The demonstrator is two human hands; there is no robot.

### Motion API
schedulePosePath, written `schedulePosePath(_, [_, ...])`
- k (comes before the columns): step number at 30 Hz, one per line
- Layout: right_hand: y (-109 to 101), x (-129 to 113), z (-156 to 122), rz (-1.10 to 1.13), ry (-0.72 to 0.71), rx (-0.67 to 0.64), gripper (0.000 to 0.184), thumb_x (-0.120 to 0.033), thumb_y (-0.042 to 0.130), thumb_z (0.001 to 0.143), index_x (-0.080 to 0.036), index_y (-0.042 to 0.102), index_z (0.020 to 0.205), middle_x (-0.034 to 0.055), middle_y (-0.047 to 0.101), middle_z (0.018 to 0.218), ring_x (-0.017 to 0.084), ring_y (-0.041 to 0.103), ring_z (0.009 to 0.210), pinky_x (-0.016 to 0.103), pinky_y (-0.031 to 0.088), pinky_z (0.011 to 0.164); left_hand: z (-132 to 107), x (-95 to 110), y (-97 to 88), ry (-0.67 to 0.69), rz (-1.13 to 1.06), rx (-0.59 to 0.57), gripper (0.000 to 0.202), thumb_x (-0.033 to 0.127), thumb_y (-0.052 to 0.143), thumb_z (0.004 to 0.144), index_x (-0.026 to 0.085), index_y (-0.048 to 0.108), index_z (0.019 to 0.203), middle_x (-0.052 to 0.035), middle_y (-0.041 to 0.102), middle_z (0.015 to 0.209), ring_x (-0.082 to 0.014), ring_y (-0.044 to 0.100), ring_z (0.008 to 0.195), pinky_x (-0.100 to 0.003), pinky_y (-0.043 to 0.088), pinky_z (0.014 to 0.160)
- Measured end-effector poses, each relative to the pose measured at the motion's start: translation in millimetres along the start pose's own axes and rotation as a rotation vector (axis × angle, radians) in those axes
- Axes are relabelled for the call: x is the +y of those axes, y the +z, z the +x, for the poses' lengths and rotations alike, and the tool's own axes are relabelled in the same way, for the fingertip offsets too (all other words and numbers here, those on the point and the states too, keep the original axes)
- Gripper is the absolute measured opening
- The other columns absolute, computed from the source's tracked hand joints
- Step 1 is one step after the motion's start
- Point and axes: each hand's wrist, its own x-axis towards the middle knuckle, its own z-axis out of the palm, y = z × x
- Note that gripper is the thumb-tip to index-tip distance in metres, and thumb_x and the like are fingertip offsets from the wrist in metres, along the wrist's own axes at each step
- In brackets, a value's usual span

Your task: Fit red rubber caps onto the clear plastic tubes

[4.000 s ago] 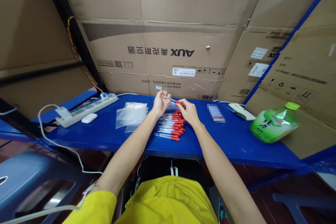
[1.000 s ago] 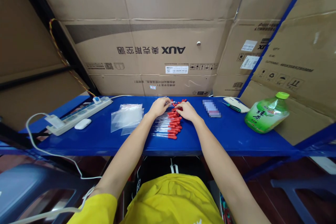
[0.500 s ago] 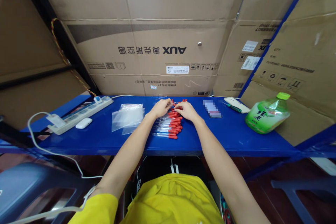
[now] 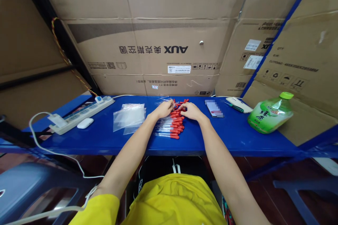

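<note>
A pile of slim sticks (image 4: 176, 125) lies on the blue table, red bulb-like ends to the right and thin clear or silvery shafts to the left. They look like droppers or small screwdrivers; I cannot tell which. At the far side of the pile, my left hand (image 4: 166, 109) is closed in a pinch beside a clear plastic bag (image 4: 164, 100), seemingly gripping its edge. Facing it, my right hand (image 4: 192, 110) has thumb and fingers closed around a red-ended stick (image 4: 184, 109). More red ends (image 4: 186, 101) lie just behind my fingers.
Left are stacked clear bags (image 4: 130, 116), a white earphone case (image 4: 85, 123) and a power strip (image 4: 81, 114) with a white cable. Right are a phone (image 4: 214, 108), a green screwdriver (image 4: 236, 107) on a white slab (image 4: 241, 104), and a green tea bottle (image 4: 271, 114). Cardboard (image 4: 158, 3) walls the back.
My right hand has drawn slightly right, away from my left, and a red end shows at its fingertips. The clear bag's edge beside my left hand appears more raised.
</note>
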Motion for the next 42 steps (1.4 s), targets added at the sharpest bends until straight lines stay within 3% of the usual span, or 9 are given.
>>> schedulePosePath(5, [-5,-6,-3,0.014,0.080,-0.049,0.022,-0.023,0.071,0.078,-0.024,0.077,0.099,-0.0032,0.071,0.077,0.013,0.061,0.070,0.024,0.040,0.065,1,2,0.4,-0.021,0.059,-0.035,0.009,0.019,0.047,0.093,0.020,0.053,0.086,-0.0068,0.068,0.088,-0.0206,0.060,0.078,-0.032,0.045,0.078])
schedulePosePath(13, [-8,-10,-4,-0.089,0.161,0.003,0.018,-0.022,0.069,0.080,-0.027,0.074,0.096,-0.0024,0.073,0.084,0.015,0.062,0.074,0.025,0.035,0.062,1,-4,-1.2,-0.081,0.210,-0.072,0.014,0.025,0.048,0.094,0.018,0.060,0.092,-0.0076,0.070,0.089,-0.0205,0.061,0.079,-0.031,0.046,0.078])
schedulePosePath(16, [-7,-9,-4,-0.100,0.154,0.000,0.018,-0.021,0.068,0.083,-0.027,0.074,0.099,-0.0014,0.072,0.086,0.016,0.063,0.077,0.025,0.038,0.065,2,-7,-1.1,-0.053,0.204,-0.082,0.018,0.026,0.049,0.094,0.017,0.064,0.091,-0.0072,0.071,0.089,-0.0199,0.061,0.078,-0.030,0.047,0.079])
schedulePosePath(22, [-4,-4,-4,-0.136,0.143,0.099,0.014,-0.023,0.066,0.089,-0.026,0.075,0.100,0.0058,0.072,0.111,0.021,0.066,0.099,0.028,0.046,0.081,2,-9,-0.3,-0.009,0.189,-0.074,0.023,0.030,0.048,0.097,0.017,0.066,0.091,-0.0070,0.072,0.090,-0.0190,0.062,0.079,-0.029,0.046,0.079])
schedulePosePath(28, [-1,-1,-2,-0.054,0.190,0.110,0.024,-0.011,0.067,0.083,-0.025,0.072,0.102,0.0001,0.077,0.087,0.018,0.071,0.085,0.026,0.046,0.077,2,-8,1.7,0.015,0.158,-0.011,0.032,0.041,0.045,0.102,0.016,0.066,0.100,-0.0077,0.073,0.093,-0.0196,0.064,0.080,-0.029,0.046,0.077])
schedulePosePath(33, [-2,-4,-1,-0.044,0.225,0.186,0.025,-0.012,0.069,0.078,-0.023,0.071,0.100,0.0003,0.078,0.085,0.021,0.072,0.089,0.028,0.048,0.081,2,-3,1.3,0.082,0.146,0.025,0.035,0.045,0.043,0.104,0.018,0.065,0.105,-0.0057,0.073,0.094,-0.0175,0.062,0.079,-0.028,0.045,0.076])
schedulePosePath(42, [-3,-15,8,0.394,0.027,0.437,0.017,-0.015,0.065,0.076,-0.019,0.072,0.091,0.0028,0.077,0.085,0.017,0.072,0.078,0.027,0.058,0.075,1,11,-2.8,0.117,0.123,0.083,0.029,0.040,0.041,0.105,0.019,0.059,0.108,-0.0054,0.070,0.093,-0.0186,0.062,0.079,-0.029,0.043,0.075])
